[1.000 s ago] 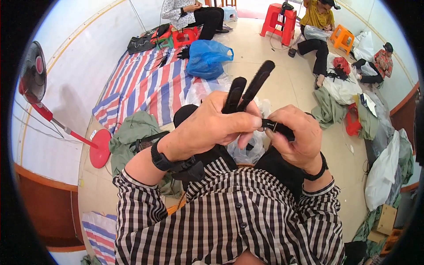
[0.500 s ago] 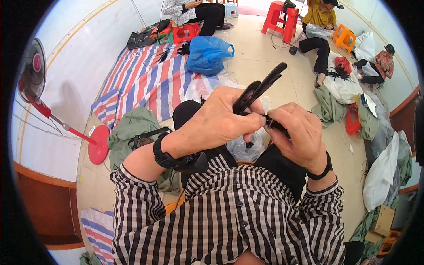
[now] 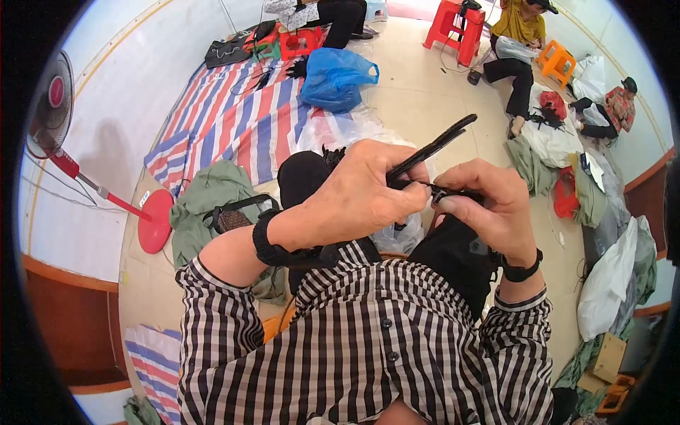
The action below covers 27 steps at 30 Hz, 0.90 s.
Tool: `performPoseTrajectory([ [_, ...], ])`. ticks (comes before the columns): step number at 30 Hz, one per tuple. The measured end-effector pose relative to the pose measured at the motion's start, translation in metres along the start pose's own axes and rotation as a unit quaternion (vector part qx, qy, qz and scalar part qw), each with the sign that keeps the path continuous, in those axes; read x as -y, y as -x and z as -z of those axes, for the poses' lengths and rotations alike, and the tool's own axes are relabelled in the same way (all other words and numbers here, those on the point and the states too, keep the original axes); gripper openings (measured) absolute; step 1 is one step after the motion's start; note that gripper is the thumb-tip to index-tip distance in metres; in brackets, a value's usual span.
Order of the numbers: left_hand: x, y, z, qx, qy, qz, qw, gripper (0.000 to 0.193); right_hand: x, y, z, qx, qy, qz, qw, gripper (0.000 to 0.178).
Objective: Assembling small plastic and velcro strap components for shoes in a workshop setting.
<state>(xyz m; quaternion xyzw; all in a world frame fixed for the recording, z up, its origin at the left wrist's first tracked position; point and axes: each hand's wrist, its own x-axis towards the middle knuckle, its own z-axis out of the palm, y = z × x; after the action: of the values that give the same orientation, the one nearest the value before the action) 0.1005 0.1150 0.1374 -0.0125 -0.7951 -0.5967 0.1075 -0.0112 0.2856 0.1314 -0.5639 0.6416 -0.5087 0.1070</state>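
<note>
One black strap (image 3: pixel 433 147) is pinched above the lap (image 3: pixel 450 255) by thumb and fingers of the left hand (image 3: pixel 368 191) and right hand (image 3: pixel 494 205); it could be let slip if either pinch is loosened.

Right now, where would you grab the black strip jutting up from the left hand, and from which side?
I'd pinch the black strip near its free tip, coming from the upper right of the view. It is long and thin, slants up and right past the left hand, and its tip looks clear of the fingers; the right hand sits below it.
</note>
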Motion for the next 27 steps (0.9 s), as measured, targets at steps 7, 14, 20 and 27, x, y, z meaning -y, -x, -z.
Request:
performPoseTrajectory([
  [7, 0.001, -0.002, -0.008, -0.004, 0.024, 0.011, 1.0, 0.011, -0.007, 0.0, 0.0, -0.026, -0.08, -0.064, 0.994, 0.012],
  [14, 0.004, -0.002, -0.004, 0.046, 0.002, -0.009, 0.999, 0.008, -0.004, 0.001, 0.001, -0.025, -0.107, -0.128, 0.986, 0.01],
  [20, 0.006, 0.005, 0.0, 0.041, -0.122, -0.05, 0.99, 0.012, -0.005, 0.0, -0.006, -0.011, -0.097, -0.095, 0.991, 0.011],
  [27, 0.0, 0.015, -0.003, 0.083, 0.021, 0.058, 0.995, 0.019, 0.003, 0.001, 0.0, 0.053, -0.033, -0.082, 0.995, 0.009],
])
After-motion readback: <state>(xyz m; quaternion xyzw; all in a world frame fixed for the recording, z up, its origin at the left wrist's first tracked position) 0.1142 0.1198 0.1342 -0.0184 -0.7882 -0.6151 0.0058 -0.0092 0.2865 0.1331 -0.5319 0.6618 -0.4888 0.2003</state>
